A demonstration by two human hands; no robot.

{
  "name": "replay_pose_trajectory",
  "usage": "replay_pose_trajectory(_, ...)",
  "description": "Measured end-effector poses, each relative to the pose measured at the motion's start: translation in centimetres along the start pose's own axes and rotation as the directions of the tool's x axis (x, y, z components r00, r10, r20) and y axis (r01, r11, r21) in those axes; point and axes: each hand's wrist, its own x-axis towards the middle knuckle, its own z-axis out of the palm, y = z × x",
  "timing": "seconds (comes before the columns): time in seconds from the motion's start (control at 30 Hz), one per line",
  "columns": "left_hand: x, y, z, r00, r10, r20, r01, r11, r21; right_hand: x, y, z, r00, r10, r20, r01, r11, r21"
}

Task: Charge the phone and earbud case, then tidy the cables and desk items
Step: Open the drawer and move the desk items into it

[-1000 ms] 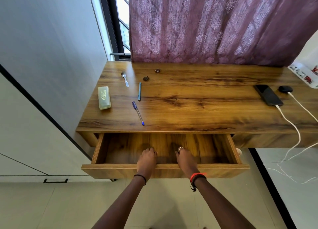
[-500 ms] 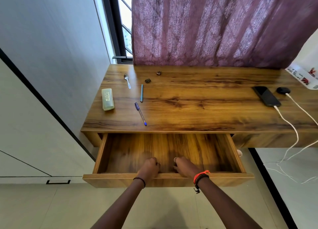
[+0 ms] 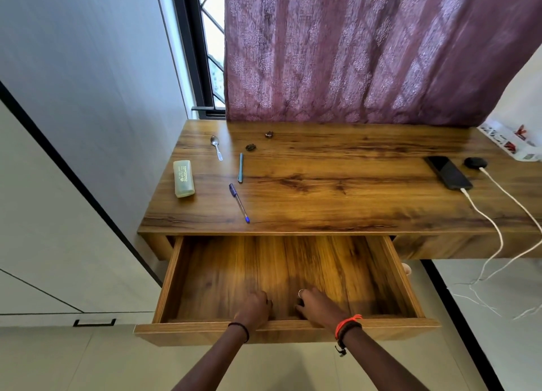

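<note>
Holding the drawer (image 3: 187, 330) open, ready for tidying.

Gripping its front panel with the left hand (image 3: 253, 304) and right hand (image 3: 315, 304) side by side, fingers hooked over the inner edge. Judging charging done: leaves the phone (image 3: 448, 172) and earbud case (image 3: 475, 162) on the desk (image 3: 337, 191), far up and right of the grip, each on a white cable (image 3: 487, 223). Next, probably: let go, reach up and left of the grip for the pens (image 3: 240, 202), spoon (image 3: 216, 147) and green case (image 3: 183, 178), drop them just beyond the fingers, then gather the slack trailing right.
</note>
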Motion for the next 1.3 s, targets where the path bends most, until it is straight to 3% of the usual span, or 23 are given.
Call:
replay_pose_trajectory(0.67, -0.3, -0.1, -0.3, 0.999, -0.019, -0.028, 0.016, 0.994, -0.105, -0.1, -0.3, -1.2, 0.994, -0.103, 0.044, 0.105, 0.993, -0.046)
replay_pose_trajectory(0.83, 0.7, 0.6, -2.9, 0.994, -0.064, -0.088, 0.037, 0.96, -0.279, 1.3, -0.9, -3.7, 0.99, -0.142, -0.013, 0.143, 0.987, 0.08)
replay_pose_trajectory(0.93, 1.6, 1.3, -5.3, 0.986, -0.107, -0.13, 0.064, 0.952, -0.3, 2.6, -1.2, -5.6, 0.984, -0.17, -0.053, 0.176, 0.975, 0.134)
replay_pose_trajectory(1.1, 2.7, 2.0, -9.8, 0.96, -0.048, -0.275, -0.063, 0.922, -0.381, 4.7, -2.3, -8.6, 0.966, -0.239, -0.101, 0.256, 0.941, 0.22)
replay_pose_trajectory(1.2, 3.3, 1.3, -12.5, 0.894, -0.05, -0.445, -0.156, 0.897, -0.414, 5.8, -3.3, -10.1, 0.953, -0.268, -0.14, 0.296, 0.92, 0.255)
replay_pose_trajectory(1.3, 4.8, -0.6, -15.2, 0.816, -0.085, -0.572, -0.157, 0.92, -0.359, 7.2, -4.6, -11.2, 0.955, -0.248, -0.163, 0.29, 0.9, 0.326)
